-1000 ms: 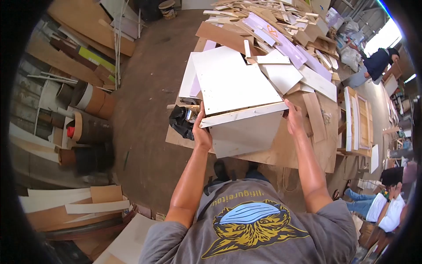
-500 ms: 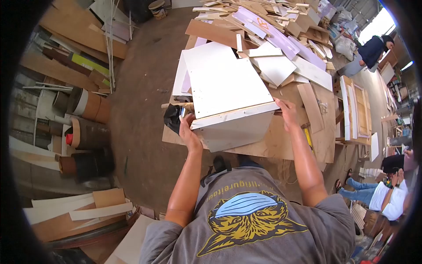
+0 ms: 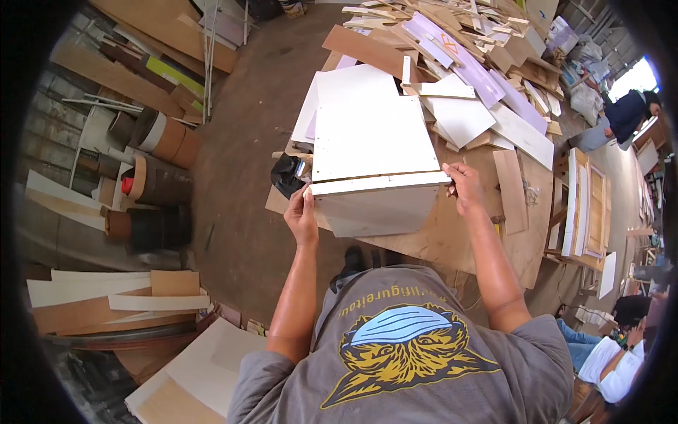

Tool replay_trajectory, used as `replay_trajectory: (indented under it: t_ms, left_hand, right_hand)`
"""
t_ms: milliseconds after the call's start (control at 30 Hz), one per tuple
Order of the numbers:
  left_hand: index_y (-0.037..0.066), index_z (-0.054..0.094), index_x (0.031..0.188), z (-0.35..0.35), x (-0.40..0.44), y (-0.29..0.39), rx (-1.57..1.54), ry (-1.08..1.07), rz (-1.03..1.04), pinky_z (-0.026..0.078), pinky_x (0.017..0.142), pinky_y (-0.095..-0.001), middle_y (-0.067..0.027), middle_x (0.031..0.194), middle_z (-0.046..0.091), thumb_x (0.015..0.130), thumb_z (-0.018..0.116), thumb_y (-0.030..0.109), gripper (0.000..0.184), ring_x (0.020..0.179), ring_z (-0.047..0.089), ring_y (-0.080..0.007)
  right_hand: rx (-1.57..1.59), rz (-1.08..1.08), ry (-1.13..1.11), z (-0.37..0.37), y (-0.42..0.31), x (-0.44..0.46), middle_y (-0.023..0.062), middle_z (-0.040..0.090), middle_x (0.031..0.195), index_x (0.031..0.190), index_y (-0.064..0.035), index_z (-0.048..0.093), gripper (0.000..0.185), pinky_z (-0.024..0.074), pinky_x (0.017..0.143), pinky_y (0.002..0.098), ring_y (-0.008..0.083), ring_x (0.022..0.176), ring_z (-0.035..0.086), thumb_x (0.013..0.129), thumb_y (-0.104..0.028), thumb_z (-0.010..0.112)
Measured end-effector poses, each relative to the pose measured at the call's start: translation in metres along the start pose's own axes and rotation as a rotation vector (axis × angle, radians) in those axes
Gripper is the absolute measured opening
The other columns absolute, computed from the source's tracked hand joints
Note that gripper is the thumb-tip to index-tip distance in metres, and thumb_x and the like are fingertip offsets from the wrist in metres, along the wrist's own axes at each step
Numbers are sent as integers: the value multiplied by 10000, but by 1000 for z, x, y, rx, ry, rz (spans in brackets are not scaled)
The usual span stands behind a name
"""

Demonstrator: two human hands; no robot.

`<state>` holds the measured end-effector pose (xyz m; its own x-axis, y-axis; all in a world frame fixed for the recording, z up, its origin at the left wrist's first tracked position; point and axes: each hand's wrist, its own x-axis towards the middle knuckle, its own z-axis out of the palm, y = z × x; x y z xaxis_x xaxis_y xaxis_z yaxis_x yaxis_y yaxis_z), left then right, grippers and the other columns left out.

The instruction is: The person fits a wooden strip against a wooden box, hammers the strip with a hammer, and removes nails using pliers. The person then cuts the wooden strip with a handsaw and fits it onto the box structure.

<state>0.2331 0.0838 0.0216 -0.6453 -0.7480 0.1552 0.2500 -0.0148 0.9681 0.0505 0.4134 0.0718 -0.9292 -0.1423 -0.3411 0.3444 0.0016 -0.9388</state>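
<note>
A white wooden box [image 3: 374, 134] rests on the plywood worktable, its broad top panel facing up and its plain front side toward me. Along the top front edge runs a narrow white strip [image 3: 381, 183], with a thin dark gap between it and the top panel. My left hand [image 3: 302, 219] is closed on the strip's left end, thumb and fingers at the corner. At the right end, my right hand [image 3: 464, 189] pinches the strip's other corner. A black plastic bag [image 3: 287, 175] lies just beyond my left hand.
Offcuts [image 3: 452, 49] are heaped across the far side of the worktable [image 3: 452, 244]. Rolls of sheet material [image 3: 166, 180] and leaning boards stand at left. A wooden frame [image 3: 590, 205] is at right, with a person [image 3: 628, 120] behind it and another person [image 3: 614, 357] lower right.
My view has shifted, so the scene sits differently in it. The box now faces me more squarely. Both hands have moved to a tighter pinch at the strip's ends.
</note>
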Motion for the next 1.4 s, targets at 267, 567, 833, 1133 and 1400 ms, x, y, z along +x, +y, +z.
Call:
replay_trajectory:
  t_ms: [267, 567, 833, 1133, 1400]
  left_hand:
    - [-50, 726, 1175, -4, 5, -13, 46, 79, -64, 478, 841, -244, -36, 1084, 695, 1005, 701, 188, 294, 926, 605, -92]
    - [-70, 659, 1258, -19, 13, -27, -45, -144, -57, 513, 880, -262, -77, 1248, 658, 950, 736, 43, 338, 1041, 626, -114]
    - [-92, 679, 1230, -26, 22, -31, -18, -197, -71, 520, 881, -266, -96, 1246, 671, 917, 774, 43, 354, 1034, 635, -123]
    - [-57, 726, 1166, -31, 26, -33, -37, -218, -144, 522, 898, -279, -99, 1214, 700, 906, 797, 83, 303, 1043, 638, -131]
    - [-47, 735, 1125, -25, 32, -19, 78, -202, -2, 472, 776, -234, -14, 960, 709, 948, 770, 140, 260, 866, 602, -66]
  right_hand:
    - [296, -217, -167, -1, 27, -18, 35, 683, 932, 1225, -5, 683, 326, 522, 655, 272, 110, 725, 603, 980, -218, 708]
    - [5, -383, -119, -1, 49, -12, 34, 685, 968, 1305, 5, 646, 411, 550, 703, 289, 115, 782, 628, 953, -185, 745]
    - [-29, -389, -59, 0, 57, -8, 37, 692, 918, 1304, -5, 655, 381, 555, 646, 277, 109, 754, 638, 962, -153, 734]
    - [-52, -322, -2, 4, 46, -18, 17, 664, 864, 1287, -3, 667, 363, 540, 648, 270, 100, 728, 612, 968, -164, 728]
    - [-107, -298, 14, 8, 29, -27, -11, 652, 846, 1233, -4, 702, 348, 467, 646, 254, 65, 728, 555, 979, -242, 727]
